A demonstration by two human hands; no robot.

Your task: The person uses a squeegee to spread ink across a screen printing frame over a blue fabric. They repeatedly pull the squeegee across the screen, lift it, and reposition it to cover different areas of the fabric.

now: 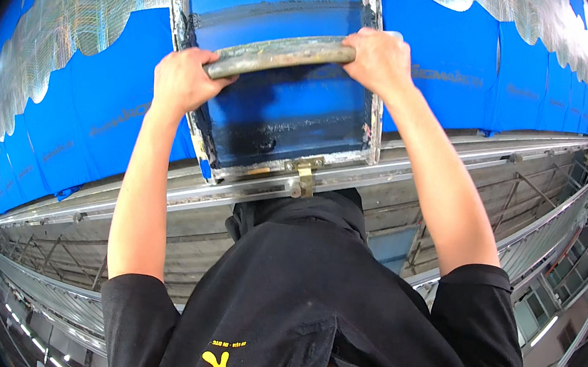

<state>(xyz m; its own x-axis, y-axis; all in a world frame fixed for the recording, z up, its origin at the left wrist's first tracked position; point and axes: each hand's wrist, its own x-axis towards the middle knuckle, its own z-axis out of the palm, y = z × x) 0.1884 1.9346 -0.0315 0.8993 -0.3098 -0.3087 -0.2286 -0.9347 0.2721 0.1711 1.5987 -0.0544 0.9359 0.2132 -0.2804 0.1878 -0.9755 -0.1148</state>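
Note:
My left hand [185, 81] is closed round the left end of a long, worn squeegee [281, 57] with a rounded handle. Its right end is gripped by my right hand [383, 60]. The squeegee lies slightly tilted across a screen-printing frame [373, 116], its right end farther away. Through the frame's mesh [281, 111] blue shows, with dark ink-like smears above and below the squeegee. The squeegee's lower edge is hidden, so I cannot tell how it meets the mesh. Paint and residue crust the frame's side bars.
Blue fabric [445, 77] spreads along a long table on both sides, partly under shiny, wavy-edged sheets [98, 31]. A metal rail [414, 171] runs along the near table edge, where a brass-coloured bracket [304, 177] on the frame meets it. Grey metal framework [532, 178] extends beneath.

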